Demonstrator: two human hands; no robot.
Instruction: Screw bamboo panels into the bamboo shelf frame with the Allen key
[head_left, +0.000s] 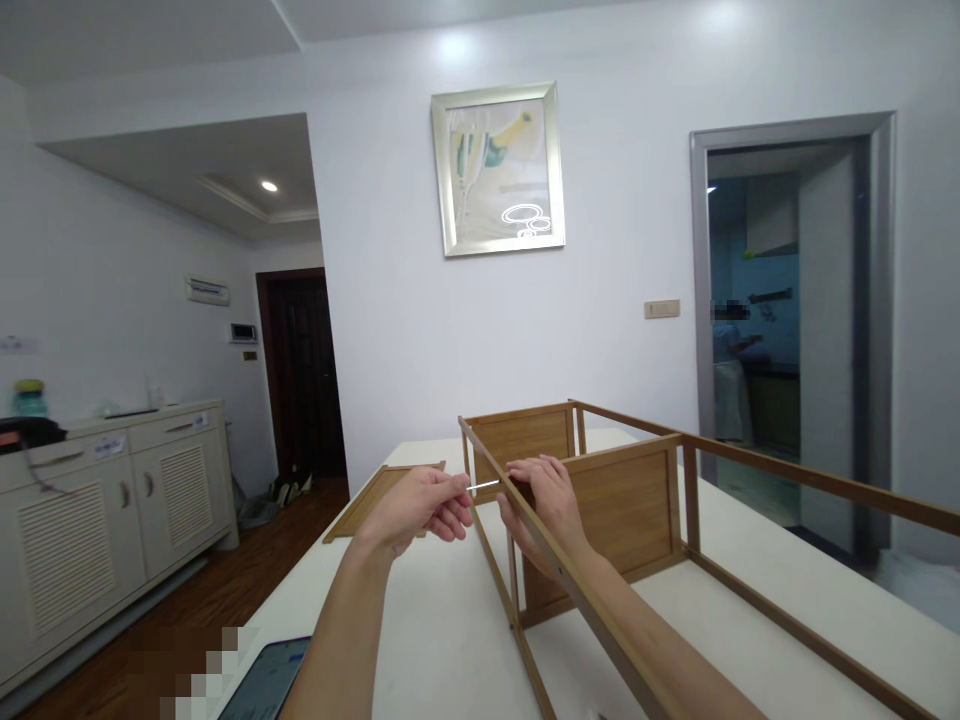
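A brown wooden shelf frame (615, 625) lies on its side across the white table, with panels set between its rails. Pinched in the fingers of my left hand (427, 508) is a thin metal rod, which looks like an Allen key (484, 486). Its far end meets the outer side of the near upper rail. My right hand (546, 505) is closed around that rail and the edge of the middle panel (619, 510), just beside the rod's tip. The rail and my fingers hide the joint itself.
A separate wooden panel (360, 505) lies on the white table (442, 620) behind my left hand. A phone (266, 680) rests at the table's near left edge. A white cabinet (112, 530) stands at left. Through the doorway at right, a person (731, 370) is visible.
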